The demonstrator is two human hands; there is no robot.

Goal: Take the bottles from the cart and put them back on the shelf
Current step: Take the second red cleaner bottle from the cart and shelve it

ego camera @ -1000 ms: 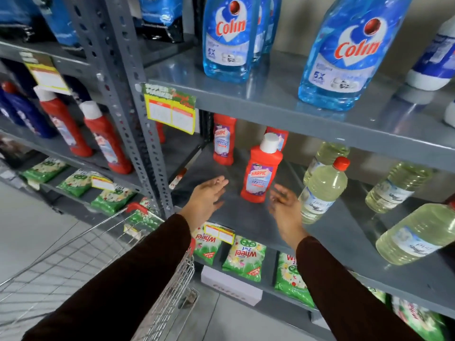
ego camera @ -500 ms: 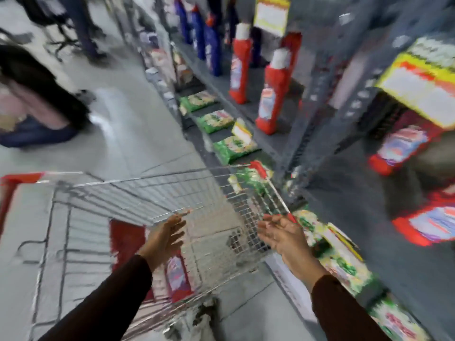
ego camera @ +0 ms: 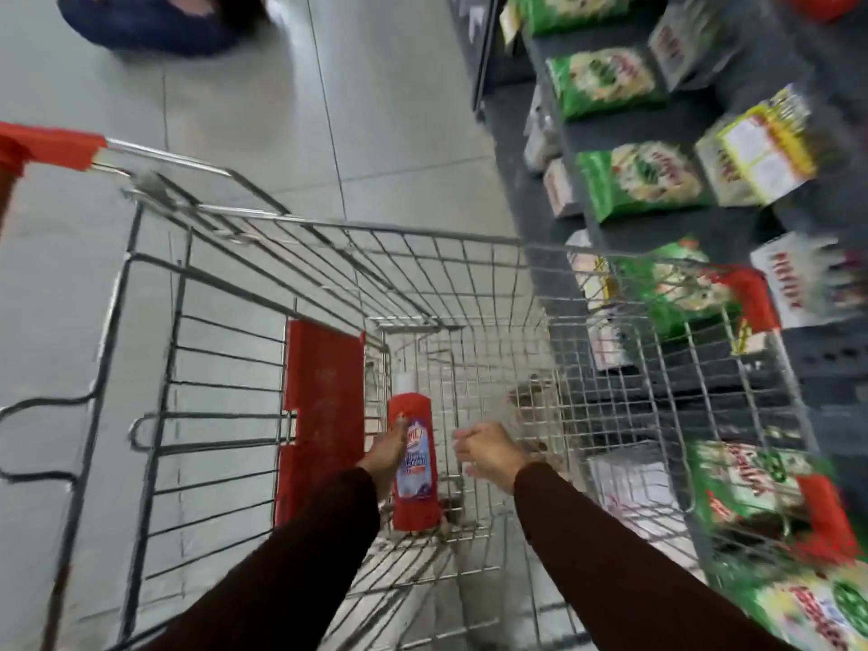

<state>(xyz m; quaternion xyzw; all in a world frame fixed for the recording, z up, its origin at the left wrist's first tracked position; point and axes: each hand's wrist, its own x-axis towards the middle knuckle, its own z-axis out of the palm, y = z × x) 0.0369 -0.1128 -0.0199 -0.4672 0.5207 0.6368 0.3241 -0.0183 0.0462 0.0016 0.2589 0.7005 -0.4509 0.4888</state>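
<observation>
I'm on the pick-up step: both arms reach down into the cart (ego camera: 469, 237), and the one bottle (ego camera: 415, 462) I can see in it lies on the wire floor beside the red flap (ego camera: 324, 415), white cap pointing away from me. My left hand (ego camera: 383, 455) is at the bottle's left side, fingers laid along the label, touching or nearly so; motion blur keeps me from saying whether that grip has closed, so I count it as not yet holding. My right hand (ego camera: 488, 451) hovers just right of the bottle, fingers loosely curled, holding nothing. Next, I judge, the left needs to wrap the body fully, with the right steadying the far side, then lift clear of the cart's wire wall and swing right to the shelf (ego camera: 657, 129).
</observation>
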